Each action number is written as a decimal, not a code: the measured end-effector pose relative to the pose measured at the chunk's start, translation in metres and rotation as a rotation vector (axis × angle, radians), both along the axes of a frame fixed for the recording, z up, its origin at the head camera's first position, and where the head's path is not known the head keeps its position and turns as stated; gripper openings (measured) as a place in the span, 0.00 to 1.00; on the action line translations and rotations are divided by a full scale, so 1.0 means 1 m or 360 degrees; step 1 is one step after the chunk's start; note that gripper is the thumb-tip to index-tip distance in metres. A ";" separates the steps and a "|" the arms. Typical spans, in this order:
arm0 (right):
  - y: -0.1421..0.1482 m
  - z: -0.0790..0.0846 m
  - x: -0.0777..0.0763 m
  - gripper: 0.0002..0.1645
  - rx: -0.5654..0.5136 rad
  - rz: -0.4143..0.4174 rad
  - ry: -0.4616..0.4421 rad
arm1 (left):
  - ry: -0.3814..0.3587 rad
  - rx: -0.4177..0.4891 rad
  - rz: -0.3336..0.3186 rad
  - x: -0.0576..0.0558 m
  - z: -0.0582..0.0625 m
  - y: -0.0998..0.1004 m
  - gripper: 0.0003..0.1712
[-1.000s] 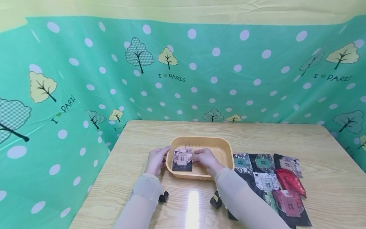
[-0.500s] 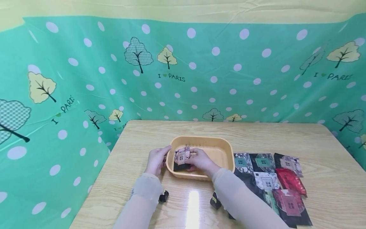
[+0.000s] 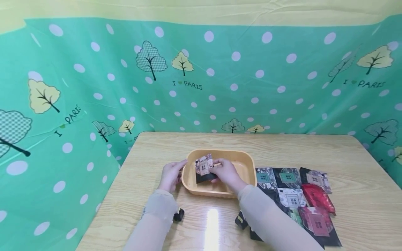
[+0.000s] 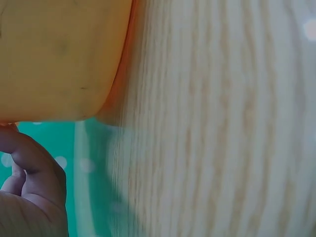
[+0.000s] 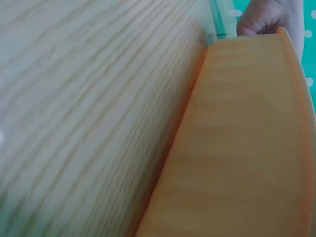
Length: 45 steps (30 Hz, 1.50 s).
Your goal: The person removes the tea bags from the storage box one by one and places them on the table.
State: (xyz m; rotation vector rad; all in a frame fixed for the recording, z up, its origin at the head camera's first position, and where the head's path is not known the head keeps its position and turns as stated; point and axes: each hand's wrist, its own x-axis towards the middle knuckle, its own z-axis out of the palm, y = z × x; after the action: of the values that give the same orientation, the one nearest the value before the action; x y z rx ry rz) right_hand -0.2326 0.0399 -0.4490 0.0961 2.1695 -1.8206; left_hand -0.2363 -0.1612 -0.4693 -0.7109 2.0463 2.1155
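Observation:
In the head view, my right hand reaches into a shallow orange plastic basket and pinches a small sachet by its right edge. The sachet has a pink floral print, a label and a black lower part; it is tilted above the basket floor. My left hand grips the basket's left end, thumb at the rim and fingers on the outer side. The left wrist view shows curled fingers by the basket wall. In the right wrist view the right hand is hidden, while the basket's side fills the right.
Right of the basket, several flat sachets lie in overlapping rows on the wooden table, among them a shiny red packet and a white floral sachet. A green polka-dot curtain hangs behind the table.
The sachet lay flat at the basket's left side; my right hand has taken hold of it, lifted and tilted it, and moved it slightly right. My left hand has stayed at the rim.

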 end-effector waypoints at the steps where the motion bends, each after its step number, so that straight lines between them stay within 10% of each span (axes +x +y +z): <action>1: 0.002 0.001 0.000 0.23 0.0002 -0.0010 0.0006 | 0.0002 0.0013 -0.0006 0.000 0.000 -0.001 0.26; 24: 0.085 0.042 0.040 0.24 -0.0013 -0.0110 0.0099 | -0.0004 0.0036 -0.0020 0.002 0.003 -0.001 0.25; 45: 0.197 0.034 0.087 0.24 0.0156 -0.0305 0.0034 | -0.0008 0.0013 -0.0002 0.002 0.002 0.000 0.23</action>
State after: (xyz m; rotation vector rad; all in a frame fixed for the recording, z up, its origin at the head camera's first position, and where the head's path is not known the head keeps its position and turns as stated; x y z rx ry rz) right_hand -0.1457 0.2373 -0.4149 0.3183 2.3349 -1.8199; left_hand -0.2344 -0.1607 -0.4669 -0.7130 2.0342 2.1179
